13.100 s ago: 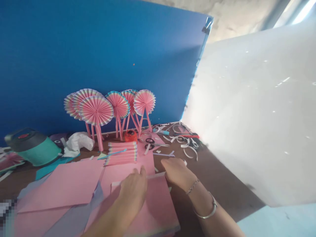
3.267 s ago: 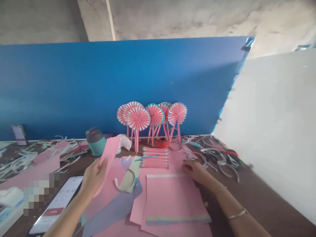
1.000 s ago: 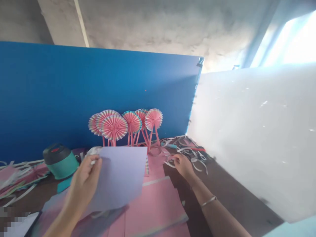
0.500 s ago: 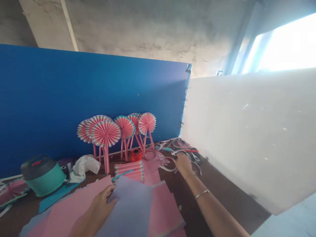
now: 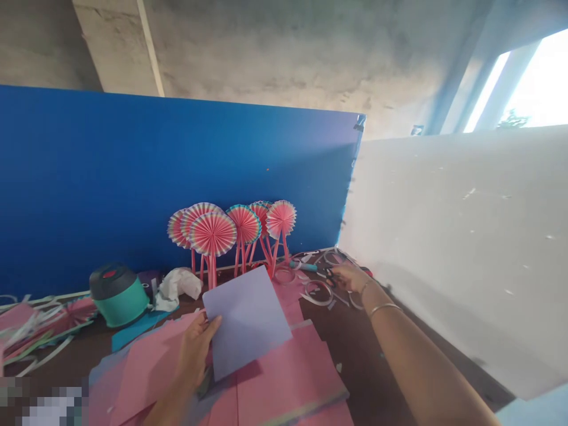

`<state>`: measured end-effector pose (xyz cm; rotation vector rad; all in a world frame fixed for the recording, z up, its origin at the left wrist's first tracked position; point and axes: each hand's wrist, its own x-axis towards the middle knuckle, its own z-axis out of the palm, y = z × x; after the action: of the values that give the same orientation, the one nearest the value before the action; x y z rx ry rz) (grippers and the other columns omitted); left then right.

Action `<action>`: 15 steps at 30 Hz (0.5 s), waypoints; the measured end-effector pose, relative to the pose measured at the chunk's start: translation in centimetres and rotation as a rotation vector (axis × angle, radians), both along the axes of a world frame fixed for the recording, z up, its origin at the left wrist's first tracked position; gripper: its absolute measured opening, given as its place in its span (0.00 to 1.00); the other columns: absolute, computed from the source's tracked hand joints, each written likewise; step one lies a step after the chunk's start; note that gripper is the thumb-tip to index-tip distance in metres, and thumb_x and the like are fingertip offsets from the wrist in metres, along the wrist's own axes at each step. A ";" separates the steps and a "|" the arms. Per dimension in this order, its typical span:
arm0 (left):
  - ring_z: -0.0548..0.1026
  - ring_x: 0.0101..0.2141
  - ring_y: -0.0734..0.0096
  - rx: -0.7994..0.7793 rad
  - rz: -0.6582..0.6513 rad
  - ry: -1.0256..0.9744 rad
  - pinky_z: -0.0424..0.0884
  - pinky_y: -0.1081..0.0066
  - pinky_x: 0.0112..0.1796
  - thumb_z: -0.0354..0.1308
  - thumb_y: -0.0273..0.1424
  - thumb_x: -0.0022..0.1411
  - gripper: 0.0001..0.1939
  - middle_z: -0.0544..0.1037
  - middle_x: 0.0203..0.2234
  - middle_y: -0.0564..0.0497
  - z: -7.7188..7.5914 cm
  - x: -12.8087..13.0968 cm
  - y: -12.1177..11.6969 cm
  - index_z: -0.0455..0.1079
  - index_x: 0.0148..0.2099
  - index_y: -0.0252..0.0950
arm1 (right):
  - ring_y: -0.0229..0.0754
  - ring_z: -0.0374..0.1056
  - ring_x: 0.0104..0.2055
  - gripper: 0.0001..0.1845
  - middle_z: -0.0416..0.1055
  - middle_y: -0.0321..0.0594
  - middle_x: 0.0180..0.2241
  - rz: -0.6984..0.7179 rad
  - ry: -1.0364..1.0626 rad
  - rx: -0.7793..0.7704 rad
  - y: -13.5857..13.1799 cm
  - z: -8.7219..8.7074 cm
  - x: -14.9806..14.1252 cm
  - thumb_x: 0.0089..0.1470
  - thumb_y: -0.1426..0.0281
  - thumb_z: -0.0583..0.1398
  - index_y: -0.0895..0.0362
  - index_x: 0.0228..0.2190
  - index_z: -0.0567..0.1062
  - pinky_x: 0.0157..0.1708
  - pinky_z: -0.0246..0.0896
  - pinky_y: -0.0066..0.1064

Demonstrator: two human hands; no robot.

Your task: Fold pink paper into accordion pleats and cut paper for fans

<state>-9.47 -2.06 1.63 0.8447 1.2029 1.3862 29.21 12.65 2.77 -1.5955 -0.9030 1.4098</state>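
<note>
My left hand (image 5: 194, 350) grips the lower edge of a lilac paper sheet (image 5: 246, 319), which it holds tilted above a pile of pink paper (image 5: 284, 373). My right hand (image 5: 350, 278) reaches far across the brown table, its fingertips at black-handled scissors (image 5: 331, 275). I cannot tell whether those fingers grip them. Curled white paper strips (image 5: 317, 293) lie just below that hand.
Pink pleated paper fans on sticks (image 5: 213, 234) stand against a blue board (image 5: 133, 177). A white board (image 5: 457, 254) closes the right side. A teal-and-grey flask (image 5: 119, 296) and crumpled white tissue (image 5: 180, 287) stand at the back left.
My left hand has lifted the lilac sheet up off the pink paper. My right hand has moved right, from the paper rings to the scissors. The view has shifted slightly.
</note>
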 end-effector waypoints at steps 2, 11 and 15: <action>0.76 0.39 0.56 0.029 0.027 -0.029 0.72 0.64 0.35 0.67 0.38 0.41 0.24 0.80 0.36 0.45 0.2 -0.1 0.0 0.71 0.41 0.35 | 0.35 0.68 0.19 0.03 0.72 0.39 0.19 -0.011 0.085 -0.041 -1.0 0.4 0.1 0.52 0.74 0.58 0.59 0.27 0.69 0.12 0.52 0.18; 0.76 0.38 0.55 0.082 0.112 -0.014 0.71 0.63 0.36 0.67 0.38 0.41 0.21 0.80 0.35 0.46 -0.2 -1.2 0.5 0.73 0.39 0.36 | 0.33 0.70 0.26 0.08 0.72 0.37 0.23 -0.014 0.466 0.033 -7.9 0.3 -3.9 0.56 0.67 0.59 0.60 0.29 0.70 0.20 0.63 0.19; 0.76 0.35 0.55 0.087 0.210 -0.018 0.72 0.64 0.33 0.68 0.37 0.36 0.19 0.80 0.32 0.45 -0.1 -1.6 0.9 0.73 0.33 0.35 | 0.33 0.70 0.25 0.08 0.73 0.36 0.25 0.126 0.468 0.198 -9.9 0.7 -7.8 0.51 0.69 0.63 0.58 0.34 0.71 0.17 0.58 0.18</action>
<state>-11.08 -1.17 1.56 0.7808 1.2524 1.6225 21.44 2.75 3.45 -1.0144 -0.8369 1.6334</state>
